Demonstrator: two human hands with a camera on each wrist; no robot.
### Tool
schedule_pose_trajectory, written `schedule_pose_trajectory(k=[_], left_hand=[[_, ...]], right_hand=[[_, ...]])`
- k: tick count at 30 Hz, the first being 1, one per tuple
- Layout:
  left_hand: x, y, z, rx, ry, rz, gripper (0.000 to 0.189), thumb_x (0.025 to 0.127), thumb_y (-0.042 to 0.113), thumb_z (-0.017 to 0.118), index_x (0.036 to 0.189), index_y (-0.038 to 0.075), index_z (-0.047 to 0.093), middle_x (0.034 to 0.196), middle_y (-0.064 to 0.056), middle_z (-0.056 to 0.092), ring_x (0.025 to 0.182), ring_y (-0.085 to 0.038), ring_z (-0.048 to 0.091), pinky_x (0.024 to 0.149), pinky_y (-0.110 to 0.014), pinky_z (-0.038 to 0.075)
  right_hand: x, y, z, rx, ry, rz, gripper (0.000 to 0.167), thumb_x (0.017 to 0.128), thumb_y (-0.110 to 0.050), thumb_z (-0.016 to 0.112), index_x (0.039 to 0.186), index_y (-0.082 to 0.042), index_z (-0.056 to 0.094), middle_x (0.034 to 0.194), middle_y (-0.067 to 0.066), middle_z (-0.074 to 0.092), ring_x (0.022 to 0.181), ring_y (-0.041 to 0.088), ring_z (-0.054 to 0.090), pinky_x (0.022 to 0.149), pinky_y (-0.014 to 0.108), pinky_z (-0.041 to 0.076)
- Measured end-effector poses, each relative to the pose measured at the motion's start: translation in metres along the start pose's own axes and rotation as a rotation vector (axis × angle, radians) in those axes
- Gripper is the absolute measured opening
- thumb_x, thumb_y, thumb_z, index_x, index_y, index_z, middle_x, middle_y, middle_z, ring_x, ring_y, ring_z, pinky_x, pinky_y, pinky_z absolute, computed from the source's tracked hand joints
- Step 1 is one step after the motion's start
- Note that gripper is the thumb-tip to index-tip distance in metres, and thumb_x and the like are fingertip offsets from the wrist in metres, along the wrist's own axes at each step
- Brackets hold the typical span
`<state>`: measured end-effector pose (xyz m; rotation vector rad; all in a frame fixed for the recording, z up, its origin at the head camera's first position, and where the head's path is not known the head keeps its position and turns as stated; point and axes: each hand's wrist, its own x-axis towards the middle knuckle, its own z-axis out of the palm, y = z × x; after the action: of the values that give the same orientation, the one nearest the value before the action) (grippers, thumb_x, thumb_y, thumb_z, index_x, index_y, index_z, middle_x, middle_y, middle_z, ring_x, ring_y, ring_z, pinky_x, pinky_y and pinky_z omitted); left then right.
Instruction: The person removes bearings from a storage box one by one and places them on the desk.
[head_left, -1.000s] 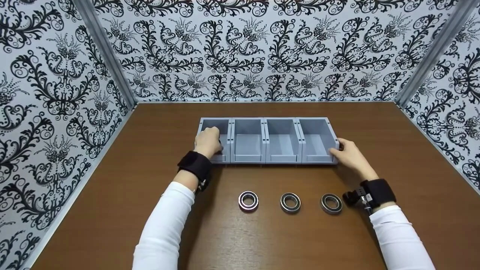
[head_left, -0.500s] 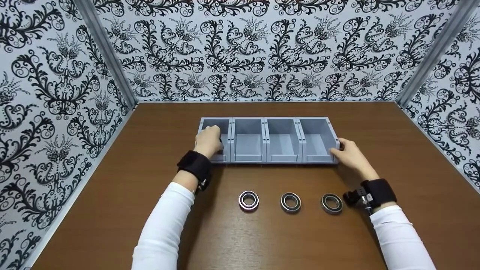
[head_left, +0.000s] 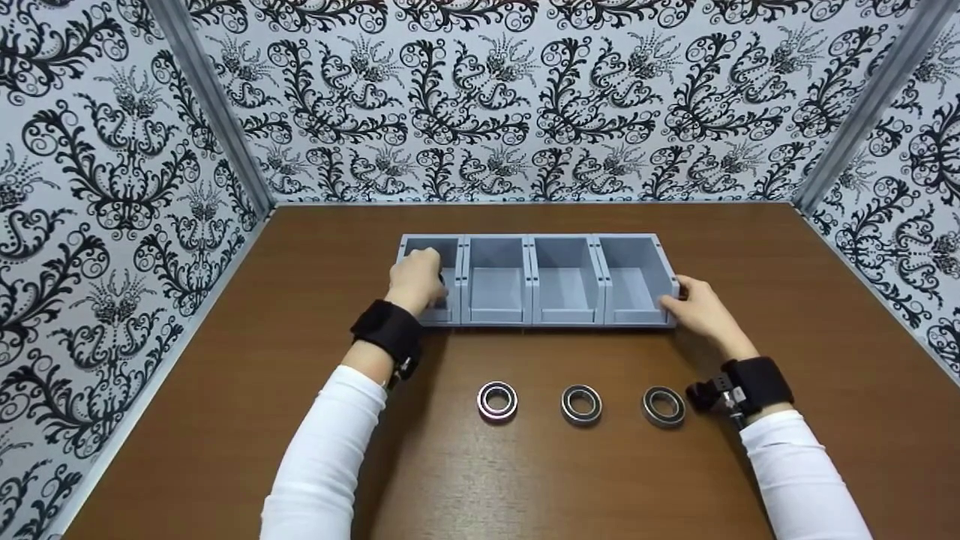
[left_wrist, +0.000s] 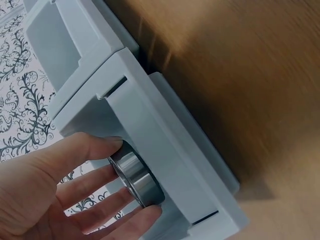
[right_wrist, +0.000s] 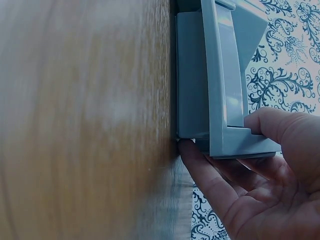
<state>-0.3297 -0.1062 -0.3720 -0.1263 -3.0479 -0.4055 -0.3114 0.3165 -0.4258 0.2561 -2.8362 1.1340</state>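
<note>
My left hand (head_left: 416, 280) reaches into the leftmost compartment of a row of grey bins (head_left: 495, 317). In the left wrist view, its thumb and fingers pinch a shiny metal ball bearing (left_wrist: 137, 176) by the edge, just behind the bin's front lip. From the head view the hand mostly hides that bearing. At the other end of the row, my right hand (head_left: 703, 313) grips the outer side wall of the rightmost bin (right_wrist: 220, 80). The right wrist view has its thumb over the wall's inner side and the fingers outside and low, near the tabletop.
Three more bearings lie flat on the brown table (head_left: 570, 487) before the bins: a left one (head_left: 487, 415), a middle one (head_left: 567, 415) and a right one (head_left: 649, 417) near the right wrist camera. Patterned walls (head_left: 525, 97) enclose the table's back and sides.
My left hand has shifted very slightly up and back within the leftmost bin, its forearm following a little to the left. The right hand, bins and loose bearings stay put.
</note>
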Motion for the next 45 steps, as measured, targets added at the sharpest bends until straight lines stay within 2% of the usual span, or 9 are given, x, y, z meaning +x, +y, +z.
schedule_pose_trajectory(k=[8, 19, 22, 27, 30, 40, 45], left_hand=[[-0.001, 0.001, -0.005, -0.017, -0.006, -0.006, 0.014, 0.079, 0.012, 0.076, 0.087, 0.001, 0.071, 0.095, -0.017, 0.076, 0.092, -0.036, 0.072, 0.082, -0.051, 0.058], [-0.002, 0.005, -0.014, -0.022, -0.012, 0.000, 0.018, 0.079, 0.012, 0.075, 0.094, 0.002, 0.072, 0.105, -0.016, 0.075, 0.097, -0.035, 0.071, 0.084, -0.052, 0.057], [-0.004, 0.004, -0.017, -0.027, -0.013, 0.000, 0.018, 0.080, 0.012, 0.074, 0.094, 0.002, 0.072, 0.104, -0.016, 0.074, 0.097, -0.035, 0.070, 0.084, -0.051, 0.057], [-0.007, 0.004, -0.021, -0.051, -0.003, 0.025, 0.010, 0.082, 0.011, 0.073, 0.088, 0.003, 0.072, 0.096, -0.015, 0.075, 0.091, -0.035, 0.070, 0.081, -0.049, 0.056], [-0.007, 0.004, -0.022, -0.053, 0.004, 0.033, 0.008, 0.081, 0.011, 0.073, 0.084, 0.004, 0.071, 0.094, -0.015, 0.075, 0.090, -0.035, 0.070, 0.080, -0.050, 0.057], [-0.007, 0.005, -0.024, -0.040, -0.015, 0.020, 0.012, 0.080, 0.013, 0.072, 0.090, 0.004, 0.073, 0.101, -0.015, 0.075, 0.097, -0.037, 0.070, 0.083, -0.051, 0.057], [-0.008, 0.005, -0.027, -0.034, -0.017, 0.015, 0.015, 0.080, 0.014, 0.071, 0.092, 0.005, 0.073, 0.104, -0.014, 0.075, 0.100, -0.038, 0.069, 0.085, -0.052, 0.056]], right_hand=[[-0.001, -0.001, 0.000, 0.005, -0.005, 0.011, 0.043, 0.093, -0.006, 0.056, 0.129, 0.018, 0.052, 0.115, 0.035, 0.064, 0.090, 0.018, 0.061, 0.070, 0.011, 0.043], [-0.001, 0.001, -0.001, 0.021, 0.003, 0.002, 0.041, 0.093, -0.005, 0.056, 0.126, 0.018, 0.054, 0.112, 0.034, 0.065, 0.083, 0.007, 0.058, 0.069, 0.011, 0.043], [0.000, 0.001, -0.001, 0.019, -0.003, 0.004, 0.042, 0.093, -0.005, 0.056, 0.128, 0.018, 0.053, 0.113, 0.035, 0.065, 0.086, 0.012, 0.060, 0.070, 0.011, 0.043], [0.000, 0.003, -0.001, 0.015, -0.033, 0.017, 0.048, 0.096, -0.008, 0.053, 0.136, 0.018, 0.046, 0.123, 0.038, 0.061, 0.103, 0.032, 0.064, 0.072, 0.010, 0.043], [0.000, 0.003, -0.001, 0.017, -0.039, 0.024, 0.049, 0.097, -0.009, 0.052, 0.138, 0.017, 0.045, 0.126, 0.039, 0.059, 0.109, 0.038, 0.062, 0.073, 0.010, 0.043], [0.000, 0.003, 0.000, 0.002, -0.021, 0.019, 0.047, 0.095, -0.008, 0.053, 0.134, 0.018, 0.048, 0.123, 0.038, 0.061, 0.105, 0.035, 0.062, 0.073, 0.011, 0.042], [-0.001, 0.003, 0.001, -0.006, 0.002, 0.006, 0.044, 0.094, -0.008, 0.055, 0.130, 0.017, 0.052, 0.118, 0.036, 0.063, 0.098, 0.028, 0.063, 0.072, 0.011, 0.043]])
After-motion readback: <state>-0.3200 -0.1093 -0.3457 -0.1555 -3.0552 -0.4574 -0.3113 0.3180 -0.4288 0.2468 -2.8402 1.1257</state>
